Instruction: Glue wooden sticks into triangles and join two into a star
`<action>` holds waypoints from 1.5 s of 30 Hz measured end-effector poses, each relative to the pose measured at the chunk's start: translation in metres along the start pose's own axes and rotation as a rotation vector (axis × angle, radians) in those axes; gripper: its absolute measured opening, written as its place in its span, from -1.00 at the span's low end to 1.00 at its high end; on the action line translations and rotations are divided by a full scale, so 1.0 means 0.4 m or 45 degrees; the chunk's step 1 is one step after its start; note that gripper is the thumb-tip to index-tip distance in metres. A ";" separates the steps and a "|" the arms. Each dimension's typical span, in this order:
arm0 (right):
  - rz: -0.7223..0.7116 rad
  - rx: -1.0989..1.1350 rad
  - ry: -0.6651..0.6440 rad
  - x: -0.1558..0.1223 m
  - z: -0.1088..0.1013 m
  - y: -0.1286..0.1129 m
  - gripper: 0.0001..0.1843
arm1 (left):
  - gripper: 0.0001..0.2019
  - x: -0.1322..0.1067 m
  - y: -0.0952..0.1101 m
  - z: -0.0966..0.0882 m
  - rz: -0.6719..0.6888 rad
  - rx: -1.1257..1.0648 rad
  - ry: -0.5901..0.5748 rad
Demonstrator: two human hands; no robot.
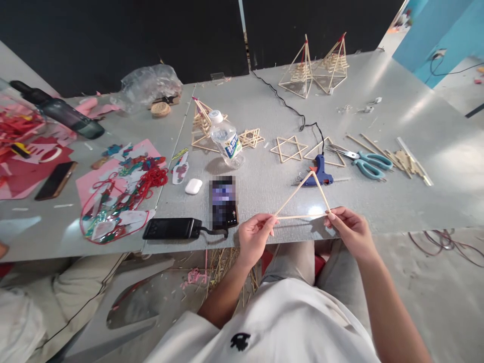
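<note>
A triangle of thin wooden sticks (295, 196) is held above the table's front edge. My left hand (257, 236) pinches its left corner between thumb and fingers. At the right corner, my right hand (348, 228) grips it the same way. The triangle's top corner points away from me, in front of a blue hot glue gun (322, 172) lying on the table. Beyond the glue gun lie another stick triangle (338, 160) and a six-pointed stick star (289, 149). Blue-handled scissors (368, 164) rest to the right, beside loose sticks (403, 162).
A plastic bottle (227, 141) stands left of centre, near a phone (224, 204) and a black power bank (172, 228). Stick pyramids (296, 75) stand at the back. The glue gun's black cord (289, 105) crosses the table. Another person's leg (75, 282) is at left.
</note>
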State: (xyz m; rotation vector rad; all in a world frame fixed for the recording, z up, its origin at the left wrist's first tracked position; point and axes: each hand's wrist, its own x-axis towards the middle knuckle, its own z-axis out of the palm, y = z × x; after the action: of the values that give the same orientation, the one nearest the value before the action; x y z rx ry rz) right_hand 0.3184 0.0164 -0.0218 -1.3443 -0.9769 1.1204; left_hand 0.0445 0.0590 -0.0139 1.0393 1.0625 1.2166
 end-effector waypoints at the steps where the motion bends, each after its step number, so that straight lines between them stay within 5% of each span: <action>1: -0.003 -0.007 -0.003 0.000 0.000 0.000 -0.63 | -0.60 0.000 0.001 0.000 0.002 0.007 0.000; 8: -0.001 -0.022 0.007 0.001 0.004 -0.006 -0.59 | -0.57 0.006 -0.003 -0.003 -0.034 -0.027 -0.007; 14: -0.023 -0.065 -0.006 -0.004 0.014 -0.019 -0.60 | -0.63 0.002 -0.010 -0.031 0.018 -0.092 -0.169; 27: -0.049 -0.084 -0.029 -0.008 0.023 -0.032 -0.56 | -0.57 0.008 0.006 0.001 -0.026 -0.019 -0.032; 32: -0.074 0.018 0.095 -0.012 0.022 -0.011 -0.63 | -0.57 0.006 0.005 0.000 -0.017 -0.052 -0.024; 45: -0.062 0.266 0.215 -0.010 0.020 0.001 -0.63 | -0.77 0.001 0.009 -0.009 0.061 0.356 -0.283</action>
State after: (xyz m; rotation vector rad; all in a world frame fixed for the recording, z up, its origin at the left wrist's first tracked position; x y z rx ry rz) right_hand 0.3097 0.0143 -0.0219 -1.2178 -0.7440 1.0245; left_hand 0.0404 0.0598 -0.0112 1.3881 1.0563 0.9797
